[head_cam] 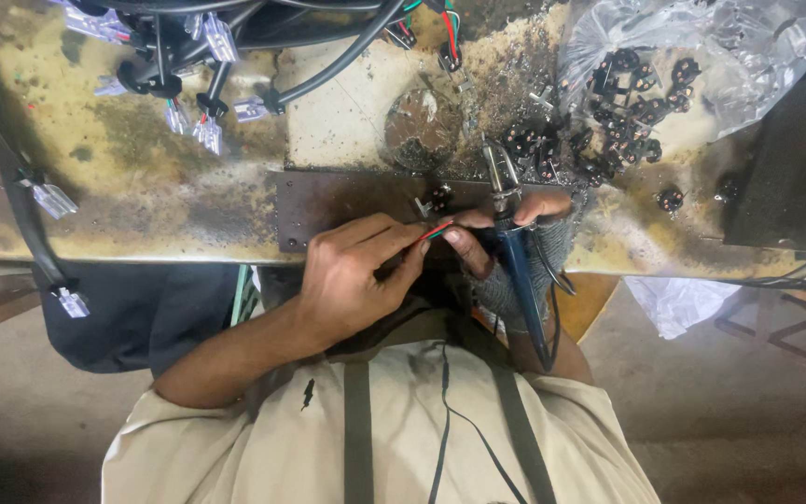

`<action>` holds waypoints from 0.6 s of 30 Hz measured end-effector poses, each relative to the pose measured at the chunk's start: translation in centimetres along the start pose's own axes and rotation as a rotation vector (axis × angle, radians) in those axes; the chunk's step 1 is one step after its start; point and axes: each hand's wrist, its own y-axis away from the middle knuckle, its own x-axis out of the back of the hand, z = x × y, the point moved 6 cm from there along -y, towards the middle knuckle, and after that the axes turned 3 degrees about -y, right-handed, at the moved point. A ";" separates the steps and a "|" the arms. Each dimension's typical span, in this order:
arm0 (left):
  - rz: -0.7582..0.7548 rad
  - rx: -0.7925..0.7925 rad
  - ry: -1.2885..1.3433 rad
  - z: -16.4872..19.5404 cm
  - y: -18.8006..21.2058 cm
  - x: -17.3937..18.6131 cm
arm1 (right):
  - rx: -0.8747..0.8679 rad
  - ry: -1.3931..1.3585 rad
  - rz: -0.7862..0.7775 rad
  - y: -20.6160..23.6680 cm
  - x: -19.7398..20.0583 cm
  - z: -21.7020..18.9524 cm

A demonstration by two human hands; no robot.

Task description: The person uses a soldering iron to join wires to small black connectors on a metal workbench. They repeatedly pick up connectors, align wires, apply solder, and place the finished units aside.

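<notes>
At the centre of the frame: we work over a dark metal plate [347, 201] on a scorched, stained workbench [123, 187].
Left hand [356, 275]: we have it curled nearly closed, thumb and fingertips pinching thin red and green wires [436, 231] just below the plate's edge.
Right hand [506, 233]: partly hidden behind the left, it wraps the blue handle of a soldering iron [512, 247], whose metal tip points up towards the plate; how tightly the fingers close we cannot tell.
Where the work sits: the wire ends lie between our two hands, just beside a small black connector [439, 197] resting on the plate.
Doing it well, in our judgement: we should keep the wire ends steady against the connector, bring the tip in only briefly, and keep our pinching fingers back from the hot end.
Packages: at upper right a clear, crumpled plastic bag [701, 47] lies open, with small black round connectors [632, 93] spilling from it onto the bench.
Labels and signs: we see none that can be made out.
Upper left: black cables [328, 61] end in clear plastic plugs [207, 131], well apart from our hands.
Centre top: a round, dirty tin [422, 126] sits near the plate.
</notes>
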 end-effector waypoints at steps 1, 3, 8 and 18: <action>-0.014 -0.012 -0.025 0.0 0.0 0.0 | 0.028 0.234 -0.043 0.0 -0.2 -0.3; -0.039 0.014 -0.047 -0.1 0.0 -0.1 | -0.024 -0.260 0.015 0.0 0.3 0.0; -0.088 0.124 -0.023 -0.5 0.1 0.0 | -0.140 -0.364 0.018 1.1 -0.2 1.7; -0.131 0.182 0.191 -1.2 0.0 -0.3 | -0.087 -0.307 0.077 2.3 0.0 2.2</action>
